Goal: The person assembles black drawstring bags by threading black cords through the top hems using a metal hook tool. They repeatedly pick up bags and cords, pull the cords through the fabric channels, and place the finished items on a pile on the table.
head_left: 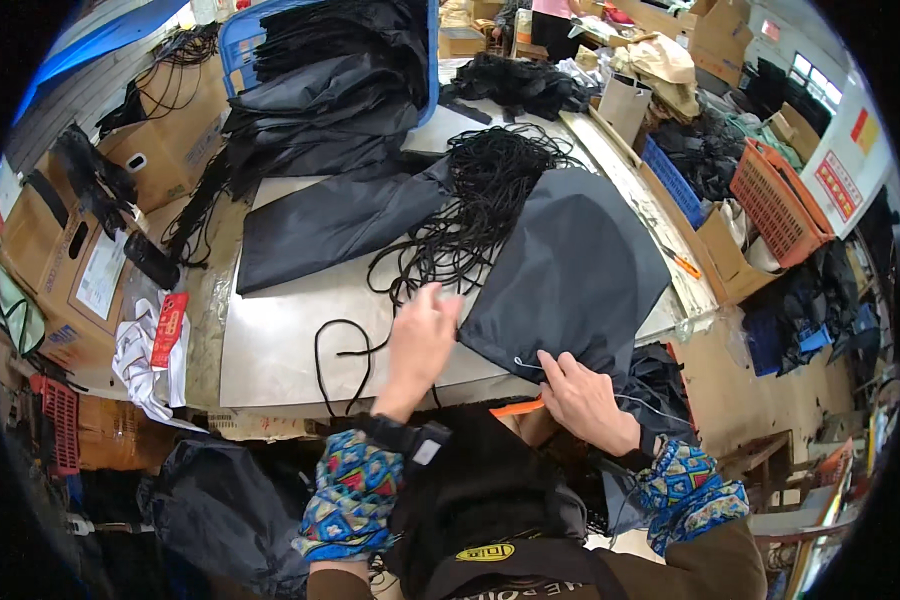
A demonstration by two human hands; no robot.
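Observation:
A black fabric bag [580, 270] lies flat on the pale tabletop, its lower edge toward me. My right hand [585, 400] is closed at that edge, on a thin pale wire [523, 362] whose small loop shows past the fingertips. The wire's other end trails out to the right of the hand. My left hand [420, 345] is raised just left of the bag, near the black cords; its fingers are blurred, so what they hold cannot be made out. An orange strip [517, 408] shows below the right hand.
Tangled black cords [470, 220] lie beside another black fabric piece [340, 230]. A blue basket [432, 60] of black fabric stands behind. Cardboard boxes [90, 270] are at left; an orange knife [682, 262] and orange basket [780, 205] are at right. A person [553, 25] stands far back.

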